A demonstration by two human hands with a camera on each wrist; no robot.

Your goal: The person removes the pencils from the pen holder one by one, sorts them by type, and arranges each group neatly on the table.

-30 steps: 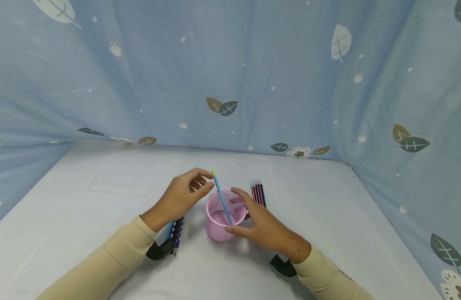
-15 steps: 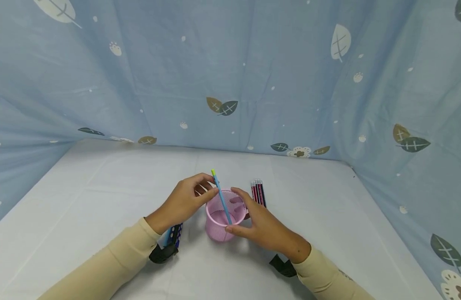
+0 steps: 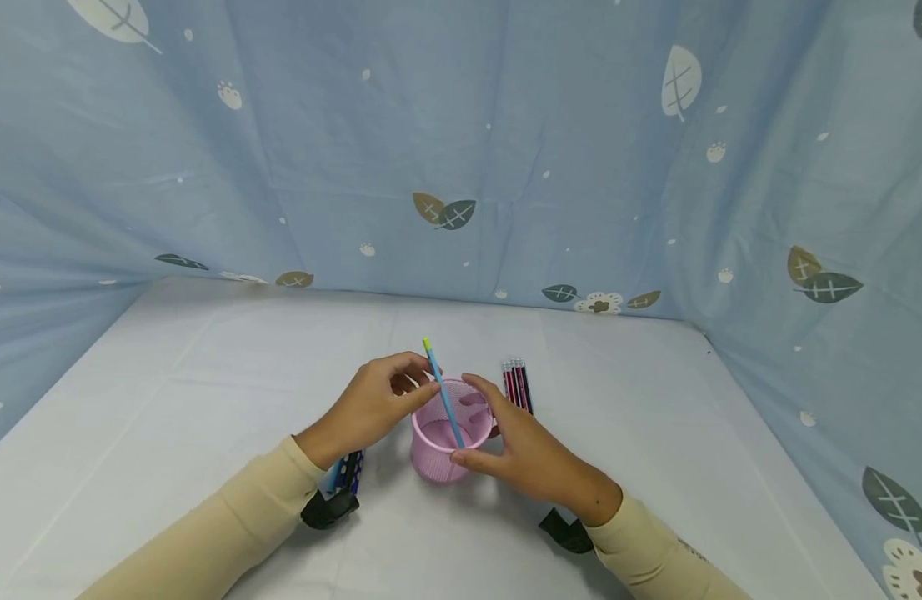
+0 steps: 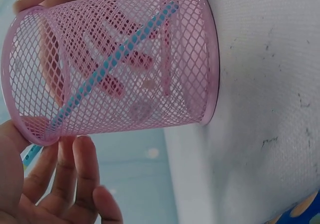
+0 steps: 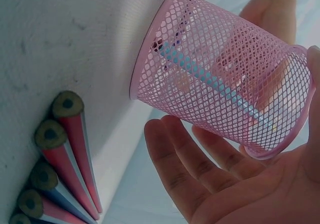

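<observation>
A pink mesh pencil holder stands upright on the white table. A light blue pencil with a yellow-green end leans inside it, its top above the rim. My left hand is at the holder's left rim, thumb and forefinger pinching the pencil's upper part. On the other side my right hand holds the holder, thumb at the near rim and fingers round the far side. Through the mesh in the left wrist view, the pencil slants down to the base.
Behind my right hand lie several red and dark pencils; their unsharpened ends face the right wrist camera. Dotted dark and blue pencils lie partly under my left wrist. A blue leaf-print curtain surrounds the table.
My left hand has moved slightly right and down, from beside the pencil's top to around its shaft. The pencil, the holder and my right hand have stayed in place.
</observation>
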